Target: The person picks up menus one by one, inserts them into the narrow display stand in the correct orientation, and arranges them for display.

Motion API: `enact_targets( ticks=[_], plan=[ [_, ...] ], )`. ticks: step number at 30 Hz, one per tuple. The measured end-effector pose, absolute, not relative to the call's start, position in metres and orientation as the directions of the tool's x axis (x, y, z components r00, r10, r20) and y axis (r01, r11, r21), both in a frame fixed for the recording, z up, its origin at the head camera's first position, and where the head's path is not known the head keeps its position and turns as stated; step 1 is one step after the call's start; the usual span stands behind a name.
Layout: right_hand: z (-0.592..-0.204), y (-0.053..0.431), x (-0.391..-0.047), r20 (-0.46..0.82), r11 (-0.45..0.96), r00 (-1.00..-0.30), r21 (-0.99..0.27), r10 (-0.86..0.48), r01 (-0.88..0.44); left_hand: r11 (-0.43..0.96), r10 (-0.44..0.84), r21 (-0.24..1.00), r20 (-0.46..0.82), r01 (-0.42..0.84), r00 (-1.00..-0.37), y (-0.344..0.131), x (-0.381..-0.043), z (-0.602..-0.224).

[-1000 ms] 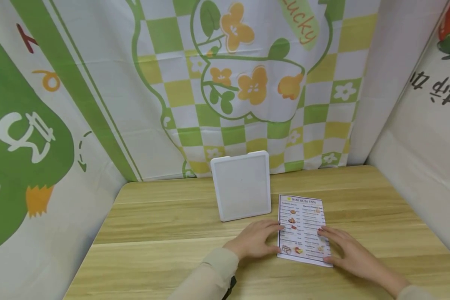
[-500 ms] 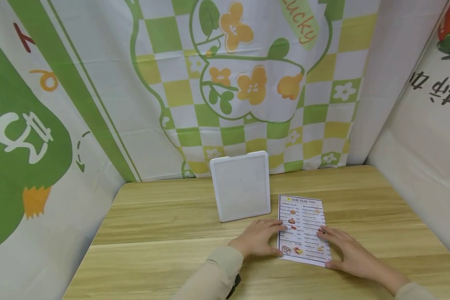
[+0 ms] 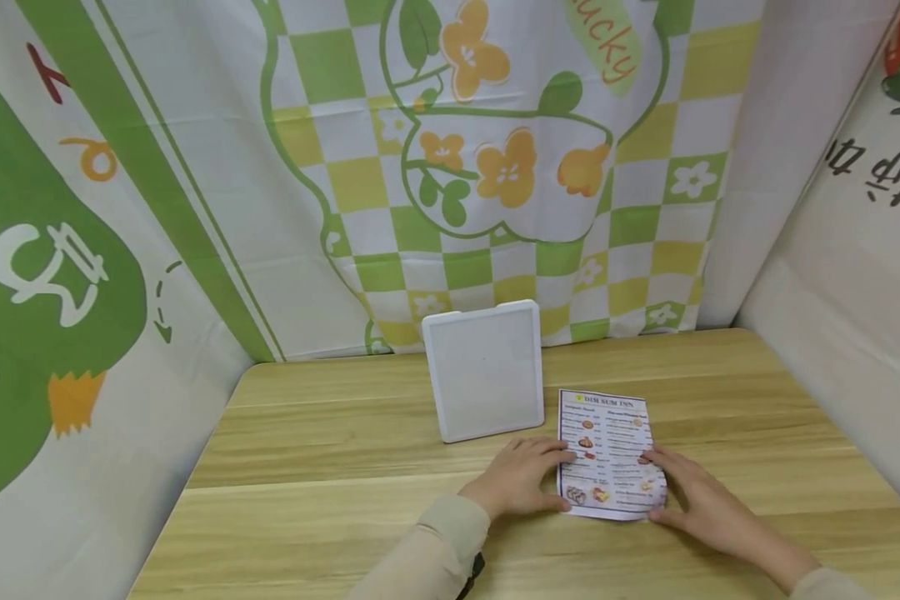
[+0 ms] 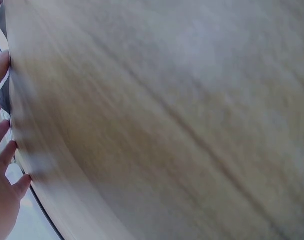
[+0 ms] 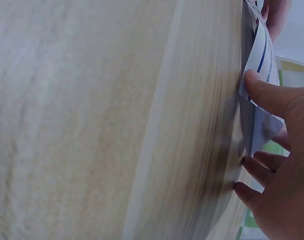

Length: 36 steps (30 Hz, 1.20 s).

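A printed paper menu (image 3: 607,450) headed "DIM SUM INN" lies on the wooden table between the two hands. My left hand (image 3: 521,479) rests along its left side, the fingertips over the edge and the thumb by the lower left corner. My right hand (image 3: 701,504) touches the right side with spread thumb and fingers, and the sheet's lower right part bows upward there. In the right wrist view, the right thumb (image 5: 261,90) presses the raised edge of the paper (image 5: 261,55), while other fingertips (image 5: 246,192) touch the table. Left fingertips (image 4: 23,184) also touch the table in the left wrist view.
Behind the left hand, a white framed panel (image 3: 486,375) stands upright on the table (image 3: 330,450), leaning slightly back. Patterned cloth (image 3: 495,258) hangs along the table's far edge, with printed cloth walls at left and right.
The menu lay flat before; now its lower right part is bowed up and its bottom edge curves. The right thumb has moved slightly inward and up. The left hand has shifted slightly right.
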State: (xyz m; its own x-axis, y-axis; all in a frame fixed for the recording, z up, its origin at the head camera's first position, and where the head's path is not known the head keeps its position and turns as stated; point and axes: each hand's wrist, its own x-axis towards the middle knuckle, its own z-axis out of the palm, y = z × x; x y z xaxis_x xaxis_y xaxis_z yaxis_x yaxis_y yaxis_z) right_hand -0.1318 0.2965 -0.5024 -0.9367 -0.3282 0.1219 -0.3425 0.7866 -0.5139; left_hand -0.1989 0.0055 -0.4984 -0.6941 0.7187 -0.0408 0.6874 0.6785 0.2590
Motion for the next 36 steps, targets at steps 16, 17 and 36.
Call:
enact_targets(
  ticks=[16, 17, 36],
  plan=[
    [-0.494, 0.286, -0.132, 0.099, 0.708, -0.980, -0.680, -0.171, -0.192, 0.713, 0.684, 0.252, -0.048, 0.654, -0.728, 0.010, -0.195, -0.496],
    [-0.494, 0.285, -0.133, 0.105, 0.706, -0.983, -0.684, -0.151, -0.182, 0.715, 0.682, 0.250, -0.047, 0.653, -0.729, 0.011, -0.195, -0.496],
    [-0.493, 0.265, -0.147, 0.058, 0.682, -0.986, -0.729, 0.158, 0.066, 0.775, 0.580, 0.329, -0.032, 0.539, -0.814, 0.015, -0.189, -0.495]
  ],
)
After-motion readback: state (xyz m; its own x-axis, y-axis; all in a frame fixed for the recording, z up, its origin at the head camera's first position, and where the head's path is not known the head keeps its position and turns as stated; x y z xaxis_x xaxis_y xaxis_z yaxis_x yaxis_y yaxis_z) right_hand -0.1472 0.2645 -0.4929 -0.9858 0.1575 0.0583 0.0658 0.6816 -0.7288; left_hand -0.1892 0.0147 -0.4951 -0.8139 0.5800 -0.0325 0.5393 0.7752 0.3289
